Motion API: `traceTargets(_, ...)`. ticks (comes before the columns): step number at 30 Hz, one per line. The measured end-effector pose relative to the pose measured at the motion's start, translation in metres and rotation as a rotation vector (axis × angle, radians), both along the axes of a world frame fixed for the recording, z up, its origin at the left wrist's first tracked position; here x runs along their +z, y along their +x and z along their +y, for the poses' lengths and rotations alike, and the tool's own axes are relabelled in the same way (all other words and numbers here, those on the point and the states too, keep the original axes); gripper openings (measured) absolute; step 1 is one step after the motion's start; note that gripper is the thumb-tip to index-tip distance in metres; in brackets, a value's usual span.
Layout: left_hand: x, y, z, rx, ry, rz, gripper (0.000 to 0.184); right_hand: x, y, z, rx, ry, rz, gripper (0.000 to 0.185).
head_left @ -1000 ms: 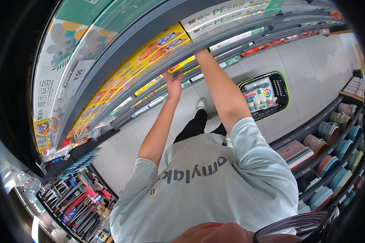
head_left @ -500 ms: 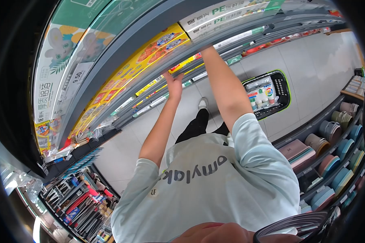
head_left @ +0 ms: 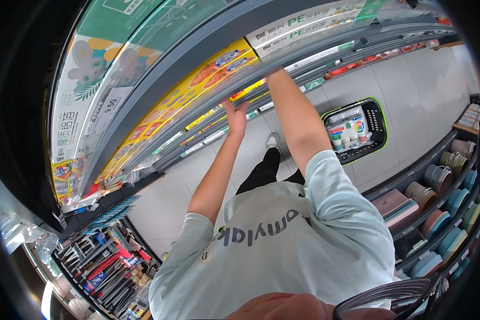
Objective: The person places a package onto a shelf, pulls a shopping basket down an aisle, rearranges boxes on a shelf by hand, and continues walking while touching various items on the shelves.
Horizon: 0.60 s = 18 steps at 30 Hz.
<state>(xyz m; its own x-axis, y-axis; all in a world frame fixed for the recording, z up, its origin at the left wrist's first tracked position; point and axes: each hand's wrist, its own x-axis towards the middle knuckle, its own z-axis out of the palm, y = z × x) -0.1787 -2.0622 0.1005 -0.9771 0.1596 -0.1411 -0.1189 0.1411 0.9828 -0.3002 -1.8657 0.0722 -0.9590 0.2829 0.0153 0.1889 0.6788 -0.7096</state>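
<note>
My left hand is raised just below the front edge of the upper shelf, its thumb and fingers apart and nothing visible in it. My right arm reaches further forward, and my right hand disappears under the same shelf edge, so its fingers are hidden. Above both hands lie long yellow boxes printed with pictures of food. To their right are white boxes marked "PE". A lower shelf, partly covered by the upper one, carries more yellow packages close to my hands.
On the tiled floor to my right stands a black basket with a green rim, holding a clear-wrapped pack. Shelves of bowls run along the right. Tall green-and-white boxes and a rack of small goods are at left.
The view has shifted slightly, moving the shelf and basket a little right and down in the picture. My left hand's fingers have come nearer the shelf edge; the right hand stays under it.
</note>
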Motion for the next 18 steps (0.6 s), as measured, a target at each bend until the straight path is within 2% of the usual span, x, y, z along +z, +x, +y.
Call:
traceTargets(6, 0.0084, 0.0003, -0.0005, 0.008, 0.011, -0.005, 0.084, -0.0011, -0.0039, 0.0039, 0.012, 0.01, -0.015, 0.058)
traceTargets(8, 0.0082, -0.0016, -0.0026, -0.047, 0.024, -0.059, 0.099, -0.0014, -0.0058, 0.0053, 0.018, 0.017, -0.02, 0.058)
traceTargets(18, 0.0111, -0.0008, 0.0012, -0.035, 0.059, -0.107, 0.096, -0.0042, -0.0075, 0.0071, 0.036, 0.015, -0.034, 0.058)
